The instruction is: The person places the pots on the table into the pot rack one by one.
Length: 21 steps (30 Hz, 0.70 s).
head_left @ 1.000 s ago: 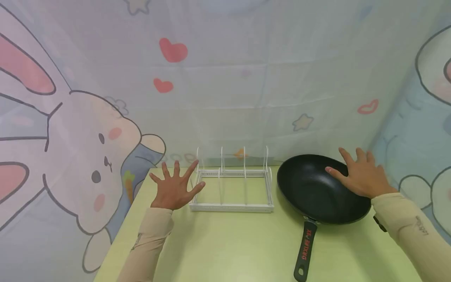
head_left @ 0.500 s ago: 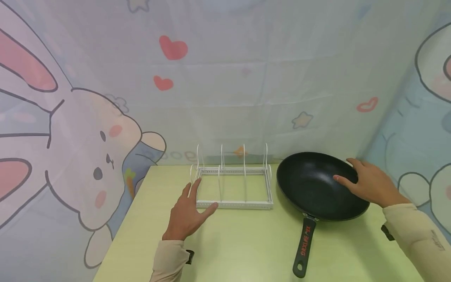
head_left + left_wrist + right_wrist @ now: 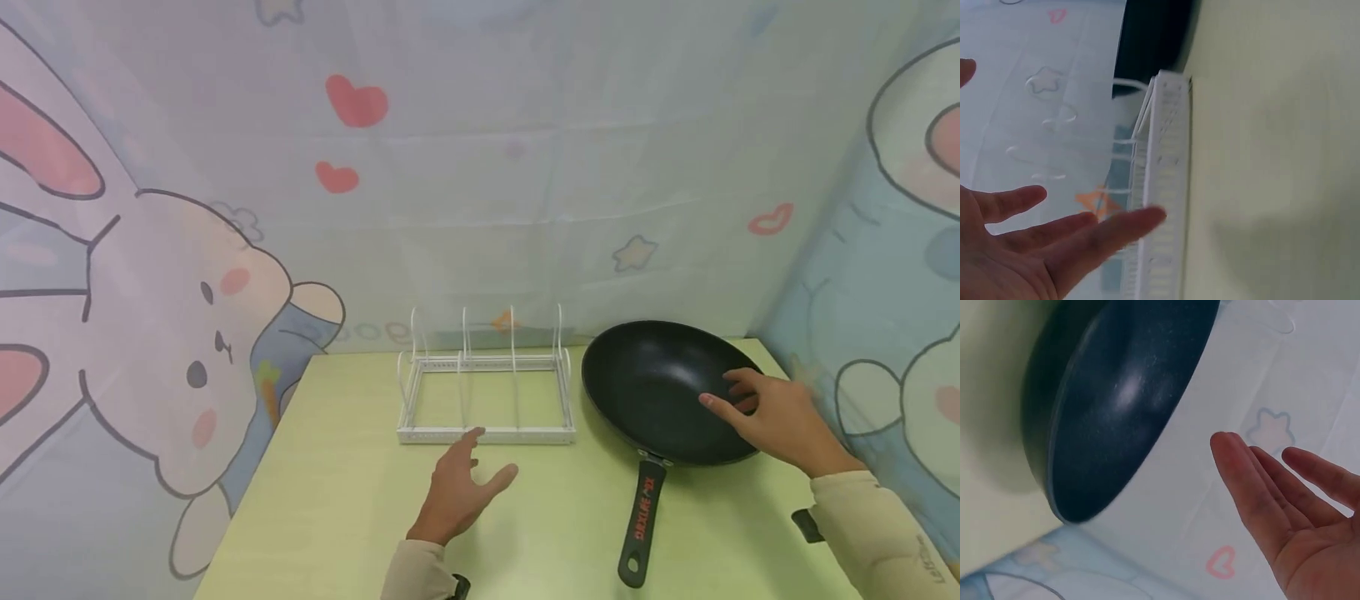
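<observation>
A black frying pan (image 3: pixel 660 392) lies on the table with its handle (image 3: pixel 642 525) toward me; red lettering runs along the handle. Above the pan's right side hovers my right hand (image 3: pixel 783 421), fingers loosely bent and holding nothing; the right wrist view shows a gap between this hand (image 3: pixel 1310 519) and the pan (image 3: pixel 1116 412). To the left stands a white wire rack (image 3: pixel 487 435) with upright loops. My left hand (image 3: pixel 457 492) is in front of the rack's near edge, fingers relaxed, with nothing in its grasp. In the left wrist view, the rack (image 3: pixel 1166 162) appears behind the thumb.
The pale green-yellow table (image 3: pixel 337 500) ends at a cloth backdrop (image 3: pixel 480 167) printed with rabbits, hearts and stars. Rack and pan stand side by side near the back edge, close to the cloth.
My left hand has moved right and toward me, from the rack's left side to its front, and its spread fingers have relaxed. My right hand has lowered slightly and its fingers have bent.
</observation>
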Each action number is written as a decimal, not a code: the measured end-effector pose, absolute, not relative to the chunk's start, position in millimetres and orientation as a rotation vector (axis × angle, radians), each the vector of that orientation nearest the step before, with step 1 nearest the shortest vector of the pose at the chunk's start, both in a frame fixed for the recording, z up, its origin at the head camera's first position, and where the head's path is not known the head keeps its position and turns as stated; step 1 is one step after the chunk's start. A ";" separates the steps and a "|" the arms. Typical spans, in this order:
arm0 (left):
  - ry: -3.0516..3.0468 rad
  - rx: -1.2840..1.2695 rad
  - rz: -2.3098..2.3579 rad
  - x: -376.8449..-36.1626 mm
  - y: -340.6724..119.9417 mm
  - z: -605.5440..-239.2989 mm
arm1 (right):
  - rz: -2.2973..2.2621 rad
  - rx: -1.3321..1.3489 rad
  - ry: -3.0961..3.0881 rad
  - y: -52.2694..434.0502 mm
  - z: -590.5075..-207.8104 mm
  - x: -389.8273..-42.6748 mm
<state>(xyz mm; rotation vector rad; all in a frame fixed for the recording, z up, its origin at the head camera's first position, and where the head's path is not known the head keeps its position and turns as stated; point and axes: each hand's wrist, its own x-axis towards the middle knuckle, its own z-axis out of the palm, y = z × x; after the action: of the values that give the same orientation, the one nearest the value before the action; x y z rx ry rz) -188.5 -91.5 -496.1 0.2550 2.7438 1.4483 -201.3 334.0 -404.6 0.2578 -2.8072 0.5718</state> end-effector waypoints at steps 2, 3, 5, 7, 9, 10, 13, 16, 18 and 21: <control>2.602 0.248 1.543 -187.6 -84.0 -501.9 | 0.642 0.229 -2.810 331.2 -410.4 -194.7; 2.537 0.249 1.581 -186.9 -80.0 -504.6 | 0.672 0.214 -2.815 329.8 -413.4 -191.6; 2.414 0.253 1.649 -185.0 -71.1 -509.6 | 0.733 0.180 -2.827 327.4 -419.6 -185.0; 2.300 0.255 1.717 -182.2 -60.8 -514.1 | 0.795 0.142 -2.846 325.8 -425.6 -178.6; 2.190 0.273 1.782 -179.0 -49.2 -518.3 | 0.848 0.096 -2.866 325.4 -430.7 -172.5; 2.112 0.276 1.830 -177.4 -43.3 -520.5 | 0.887 0.071 -2.870 325.3 -433.1 -169.4; 1.859 0.278 1.955 -172.7 -25.6 -527.4 | 1.025 0.007 -2.859 324.9 -441.1 -159.7; 1.649 0.254 2.007 -169.4 -8.1 -533.5 | 1.184 -0.052 -2.801 322.9 -451.2 -149.5; 1.577 0.240 1.998 -167.2 3.3 -536.3 | 1.265 -0.087 -2.756 320.7 -459.5 -143.1; 1.519 0.216 1.968 -162.9 19.7 -538.1 | 1.362 -0.155 -2.699 316.6 -472.3 -134.6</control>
<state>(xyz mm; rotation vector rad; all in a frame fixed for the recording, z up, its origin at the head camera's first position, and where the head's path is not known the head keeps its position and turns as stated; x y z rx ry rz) -162.9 19.7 -538.1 0.2155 1.5192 1.9676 -134.6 316.6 -472.3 -0.1551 -2.6993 1.3623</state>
